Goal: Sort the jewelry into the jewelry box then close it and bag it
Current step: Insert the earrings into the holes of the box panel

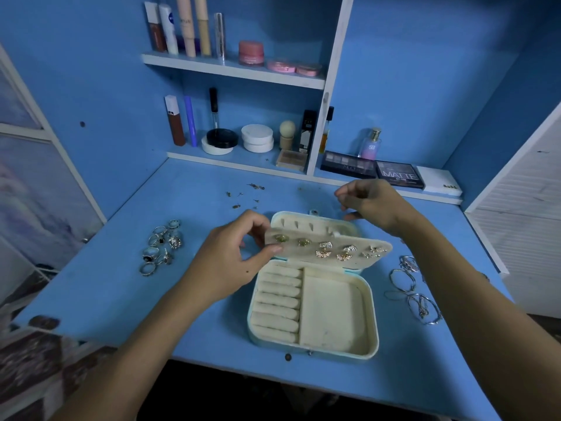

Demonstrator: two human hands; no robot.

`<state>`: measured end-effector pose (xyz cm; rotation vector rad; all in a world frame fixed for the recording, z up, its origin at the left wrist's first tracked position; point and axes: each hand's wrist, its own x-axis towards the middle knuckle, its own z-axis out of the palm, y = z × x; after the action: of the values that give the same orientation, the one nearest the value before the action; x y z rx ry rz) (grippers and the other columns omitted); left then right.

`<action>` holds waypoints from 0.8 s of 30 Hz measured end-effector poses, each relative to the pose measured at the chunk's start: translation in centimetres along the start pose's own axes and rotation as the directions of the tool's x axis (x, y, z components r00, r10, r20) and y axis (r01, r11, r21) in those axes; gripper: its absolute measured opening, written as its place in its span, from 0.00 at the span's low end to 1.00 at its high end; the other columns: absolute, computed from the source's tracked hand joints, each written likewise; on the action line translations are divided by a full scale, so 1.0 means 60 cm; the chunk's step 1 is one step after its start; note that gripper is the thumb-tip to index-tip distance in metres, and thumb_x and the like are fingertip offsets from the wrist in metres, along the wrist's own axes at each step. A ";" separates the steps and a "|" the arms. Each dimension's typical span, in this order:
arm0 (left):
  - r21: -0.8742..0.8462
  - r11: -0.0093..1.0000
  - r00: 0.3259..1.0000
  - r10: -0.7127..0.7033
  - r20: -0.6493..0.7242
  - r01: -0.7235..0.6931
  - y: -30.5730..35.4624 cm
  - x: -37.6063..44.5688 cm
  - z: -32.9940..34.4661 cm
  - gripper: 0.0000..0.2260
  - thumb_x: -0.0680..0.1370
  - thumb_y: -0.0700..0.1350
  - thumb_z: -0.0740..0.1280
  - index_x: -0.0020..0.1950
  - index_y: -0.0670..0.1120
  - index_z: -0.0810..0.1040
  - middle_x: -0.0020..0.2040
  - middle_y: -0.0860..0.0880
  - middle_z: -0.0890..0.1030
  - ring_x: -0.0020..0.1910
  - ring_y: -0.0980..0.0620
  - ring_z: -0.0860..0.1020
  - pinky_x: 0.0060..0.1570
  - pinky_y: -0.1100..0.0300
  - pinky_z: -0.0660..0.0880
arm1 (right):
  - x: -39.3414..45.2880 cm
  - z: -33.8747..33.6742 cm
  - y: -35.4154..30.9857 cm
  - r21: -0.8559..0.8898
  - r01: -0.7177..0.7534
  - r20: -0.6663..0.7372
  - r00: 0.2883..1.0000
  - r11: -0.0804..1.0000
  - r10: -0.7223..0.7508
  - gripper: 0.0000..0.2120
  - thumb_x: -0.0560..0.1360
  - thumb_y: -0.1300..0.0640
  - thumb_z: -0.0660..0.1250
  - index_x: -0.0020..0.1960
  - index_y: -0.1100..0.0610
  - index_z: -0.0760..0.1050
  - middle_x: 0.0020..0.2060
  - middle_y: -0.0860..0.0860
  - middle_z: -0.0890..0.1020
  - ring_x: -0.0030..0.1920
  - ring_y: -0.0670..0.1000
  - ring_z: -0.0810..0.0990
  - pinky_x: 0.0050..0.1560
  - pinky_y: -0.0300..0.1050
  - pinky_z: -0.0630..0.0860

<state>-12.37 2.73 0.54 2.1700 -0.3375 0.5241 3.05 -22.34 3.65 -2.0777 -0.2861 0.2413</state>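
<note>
Head view, one jewelry box [312, 311], two hands

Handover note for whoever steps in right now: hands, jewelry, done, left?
Left hand pinches the left end of the earring panel, held up over the open box.
Right hand hovers behind the box, fingers curled; whether it holds a stud is too small to tell.
Done: several earrings sit on the panel.
Left: loose studs on the desk behind the box, rings to its left, bangles to its right. Ring rolls and the side compartment hold nothing. Then close and bag; no bag in view.
</note>
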 end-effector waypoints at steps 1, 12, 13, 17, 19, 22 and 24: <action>0.003 1.000 1.000 0.020 -0.013 -0.020 -0.001 -0.005 0.000 0.11 0.73 0.50 0.74 0.45 0.57 0.71 0.44 0.62 0.80 0.42 0.62 0.76 0.41 0.69 0.69 | -0.003 0.002 -0.005 0.009 0.008 0.008 1.000 1.000 -0.008 0.05 0.80 0.65 0.66 0.49 0.60 0.80 0.44 0.58 0.81 0.41 0.47 0.81 0.43 0.39 0.83; 0.049 0.974 0.968 0.225 -0.111 -0.221 -0.023 -0.038 0.006 0.08 0.73 0.49 0.72 0.46 0.54 0.73 0.45 0.56 0.84 0.43 0.55 0.82 0.41 0.55 0.77 | -0.050 0.046 -0.074 0.027 0.061 0.322 0.944 0.998 -0.067 0.10 0.74 0.71 0.69 0.50 0.59 0.75 0.39 0.54 0.84 0.39 0.51 0.82 0.45 0.47 0.83; 0.054 0.969 0.961 0.247 -0.121 -0.242 -0.023 -0.039 0.007 0.08 0.73 0.48 0.72 0.45 0.53 0.73 0.45 0.55 0.85 0.43 0.55 0.82 0.41 0.56 0.78 | -0.055 0.051 -0.081 0.012 0.071 0.350 0.934 0.997 -0.071 0.10 0.74 0.71 0.70 0.50 0.59 0.75 0.40 0.55 0.84 0.40 0.51 0.83 0.46 0.48 0.83; 0.082 0.943 0.932 0.330 -0.147 -0.321 -0.027 -0.039 0.009 0.09 0.72 0.42 0.73 0.45 0.51 0.74 0.45 0.53 0.85 0.43 0.53 0.84 0.42 0.56 0.79 | -0.079 0.073 -0.107 -0.013 0.106 0.458 0.885 0.994 -0.088 0.10 0.73 0.70 0.71 0.49 0.60 0.73 0.42 0.56 0.83 0.41 0.54 0.85 0.46 0.48 0.83; 0.124 0.933 0.925 0.353 -0.143 -0.337 -0.031 -0.038 0.010 0.13 0.70 0.38 0.75 0.47 0.50 0.75 0.44 0.52 0.85 0.42 0.52 0.83 0.41 0.55 0.79 | -0.086 0.082 -0.117 -0.041 0.140 0.494 0.863 0.989 -0.101 0.10 0.74 0.69 0.72 0.48 0.59 0.73 0.43 0.56 0.84 0.42 0.54 0.85 0.45 0.48 0.83; 0.173 0.913 0.914 0.390 -0.112 -0.369 -0.034 -0.037 0.012 0.11 0.68 0.34 0.77 0.45 0.45 0.80 0.42 0.51 0.84 0.41 0.50 0.82 0.41 0.54 0.78 | -0.093 0.091 -0.130 -0.088 0.181 0.526 0.843 0.980 -0.108 0.09 0.74 0.67 0.72 0.48 0.58 0.74 0.44 0.55 0.84 0.45 0.55 0.86 0.46 0.51 0.84; 0.194 0.905 0.911 0.402 -0.096 -0.379 -0.033 -0.037 0.011 0.08 0.68 0.34 0.77 0.43 0.41 0.82 0.42 0.51 0.84 0.40 0.50 0.82 0.40 0.54 0.78 | -0.098 0.094 -0.138 -0.111 0.193 0.539 0.836 0.975 -0.104 0.09 0.74 0.67 0.73 0.49 0.59 0.74 0.43 0.54 0.84 0.45 0.54 0.86 0.46 0.51 0.84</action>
<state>-13.33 3.50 -2.24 2.2235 -0.6847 0.9507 -5.02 -15.46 8.33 -2.0989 -0.8267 0.7244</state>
